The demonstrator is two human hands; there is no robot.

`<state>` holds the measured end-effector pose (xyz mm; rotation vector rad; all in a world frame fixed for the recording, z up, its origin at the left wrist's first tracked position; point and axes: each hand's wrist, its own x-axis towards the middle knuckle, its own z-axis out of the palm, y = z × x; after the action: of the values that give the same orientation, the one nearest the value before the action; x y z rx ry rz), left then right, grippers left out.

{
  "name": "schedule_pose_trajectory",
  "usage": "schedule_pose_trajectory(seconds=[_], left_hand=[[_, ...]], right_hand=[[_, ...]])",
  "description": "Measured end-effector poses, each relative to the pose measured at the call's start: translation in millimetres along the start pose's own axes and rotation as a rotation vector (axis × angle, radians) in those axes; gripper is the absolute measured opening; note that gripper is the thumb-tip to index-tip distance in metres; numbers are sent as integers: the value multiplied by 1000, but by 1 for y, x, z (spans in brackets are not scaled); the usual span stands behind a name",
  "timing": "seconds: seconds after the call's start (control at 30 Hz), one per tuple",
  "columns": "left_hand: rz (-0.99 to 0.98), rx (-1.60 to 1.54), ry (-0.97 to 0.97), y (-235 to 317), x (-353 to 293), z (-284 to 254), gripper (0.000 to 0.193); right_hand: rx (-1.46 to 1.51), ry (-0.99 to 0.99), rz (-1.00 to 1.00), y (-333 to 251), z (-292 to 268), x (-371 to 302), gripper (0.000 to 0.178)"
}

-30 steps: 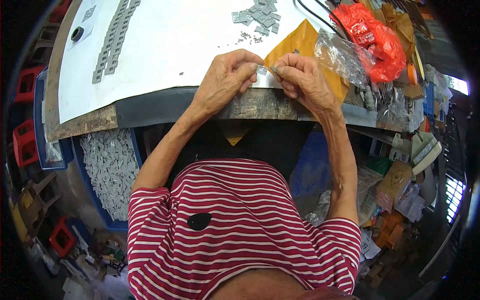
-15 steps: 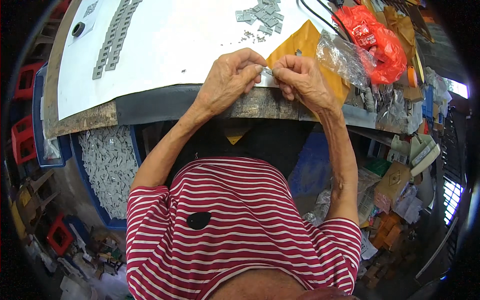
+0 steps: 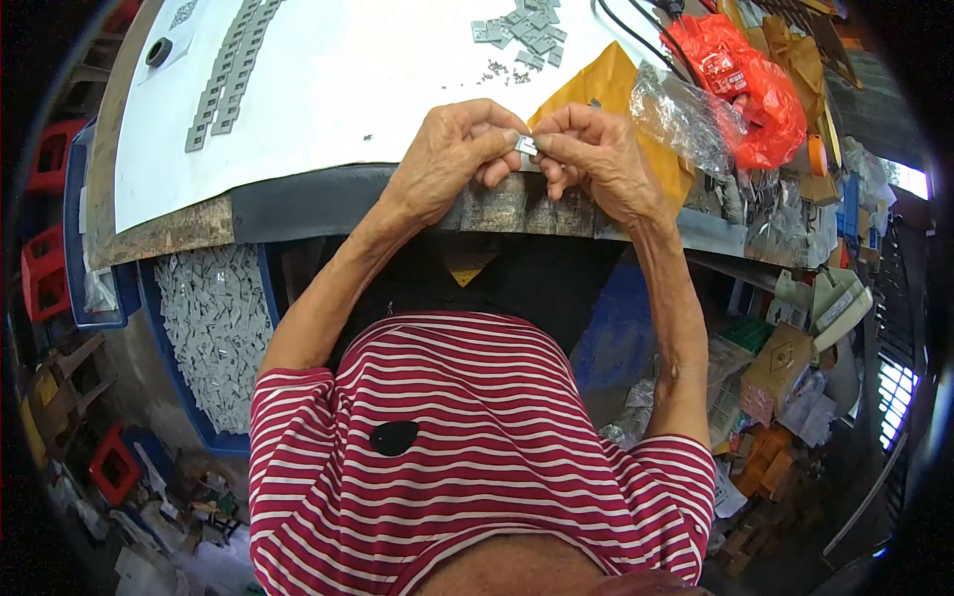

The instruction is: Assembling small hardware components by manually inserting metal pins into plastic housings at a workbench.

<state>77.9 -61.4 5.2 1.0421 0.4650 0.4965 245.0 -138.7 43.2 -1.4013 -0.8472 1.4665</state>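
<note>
Between my two hands, over the table's near edge, is a small grey plastic piece [image 3: 526,146] with a dark opening. My left hand [image 3: 457,154] pinches it from the left with thumb and forefinger. From the right, my right hand [image 3: 593,157] pinches at the same piece, its thumb and fingertips pressed together. Beyond the hands lie a heap of loose flat grey pieces [image 3: 532,35] and a scatter of tiny metallic parts [image 3: 504,73]. Two long rows of overlapping grey pieces [image 3: 231,79] lie on the white sheet at the left.
A yellow padded envelope [image 3: 606,79], clear plastic wrap [image 3: 681,114] and a red plastic bag [image 3: 765,109] lie right of my hands. A black roll [image 3: 157,52] rests at the far left. Below the table's left side stands a blue bin [image 3: 189,397] full of grey pieces.
The grey piece has turned between my fingertips, so its face with the dark opening now shows more. Both hands stay nearly in place.
</note>
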Motion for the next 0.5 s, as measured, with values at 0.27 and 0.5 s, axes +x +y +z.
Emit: schedule_pose_trajectory(seconds=[0.27,0.5], left_hand=[[26,28,-22,0,-2,-1,18],[-13,-27,-81,-3,-5,-4,19]], right_hand=[[42,-18,-38,3,0,-2,12],[-17,-88,-77,4,-1,-4,11]])
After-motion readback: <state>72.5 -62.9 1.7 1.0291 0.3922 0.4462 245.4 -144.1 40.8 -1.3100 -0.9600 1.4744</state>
